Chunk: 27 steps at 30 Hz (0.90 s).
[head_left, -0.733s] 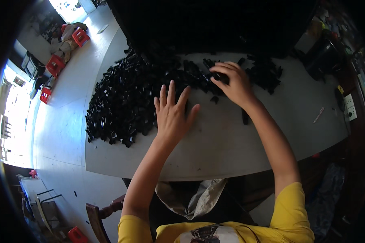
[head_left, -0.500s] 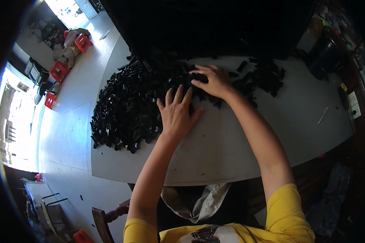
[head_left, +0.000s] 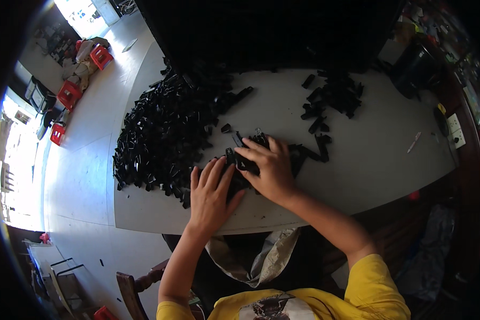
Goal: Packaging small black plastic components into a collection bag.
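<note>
Broad pale grey tabletop filling the middle of the frame, edges bowed by the lens. Across its left-centre, a large loose heap of small black plastic pieces; toward the upper right, a smaller scatter of the same black pieces, well apart from the heap. Off the table's left edge, in the upper left of the frame, red plastic stools on a bright floor. Just below centre, both hands side by side on the near fringe of the heap. Left hand flat, fingers spread and open, palm down over a few pieces, gripping nothing. Right hand curled loosely over a small cluster of pieces just beside it, fingertips touching them; whether any piece is actually pinched, impossible to tell. At the far right of the tabletop, a thin pale pen-like stick. Best done, by the look of it, with the flat hand steadying the fringe and the curled fingers drawing only a few pieces clear at once, not dragging the heap along.
</note>
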### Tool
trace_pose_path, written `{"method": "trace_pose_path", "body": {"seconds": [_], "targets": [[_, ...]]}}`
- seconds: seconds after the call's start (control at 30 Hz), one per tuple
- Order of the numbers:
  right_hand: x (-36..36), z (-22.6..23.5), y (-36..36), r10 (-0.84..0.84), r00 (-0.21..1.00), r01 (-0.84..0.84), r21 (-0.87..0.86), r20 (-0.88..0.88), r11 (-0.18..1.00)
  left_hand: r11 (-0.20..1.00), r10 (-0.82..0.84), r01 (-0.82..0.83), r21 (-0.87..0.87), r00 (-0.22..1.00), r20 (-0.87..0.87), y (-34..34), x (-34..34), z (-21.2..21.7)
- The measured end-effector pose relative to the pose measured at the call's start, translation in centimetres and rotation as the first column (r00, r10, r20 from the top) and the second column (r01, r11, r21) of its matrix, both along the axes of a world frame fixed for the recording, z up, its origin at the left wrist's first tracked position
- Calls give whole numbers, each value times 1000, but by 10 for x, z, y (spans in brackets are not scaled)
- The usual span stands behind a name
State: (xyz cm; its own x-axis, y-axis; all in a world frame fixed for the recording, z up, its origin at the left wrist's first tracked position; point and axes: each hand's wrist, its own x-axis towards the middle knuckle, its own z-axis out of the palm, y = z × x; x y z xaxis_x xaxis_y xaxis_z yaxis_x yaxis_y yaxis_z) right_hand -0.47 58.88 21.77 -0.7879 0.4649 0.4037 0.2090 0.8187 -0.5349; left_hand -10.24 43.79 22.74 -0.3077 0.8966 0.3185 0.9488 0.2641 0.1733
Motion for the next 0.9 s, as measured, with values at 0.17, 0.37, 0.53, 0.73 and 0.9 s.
{"method": "trace_pose_path", "body": {"seconds": [0.17,0.37,0.53,0.73,0.9], "targets": [[11,21,3,-48,974,62,54,-222,997,999,-39,38,12,999,35,-2,-10,13],[78,43,60,-114,969,106,-45,-221,993,917,-7,-64,393,984,176,-23,-14,25],[121,29,89,-10,972,-102,461,235,881,852,58,-231,469,933,355,-45,7,22],[122,24,90,83,926,-283,532,369,798,948,-177,43,317,895,410,-17,59,19],[121,25,73,115,943,-273,525,313,806,986,22,-67,154,960,278,33,88,12]]}}
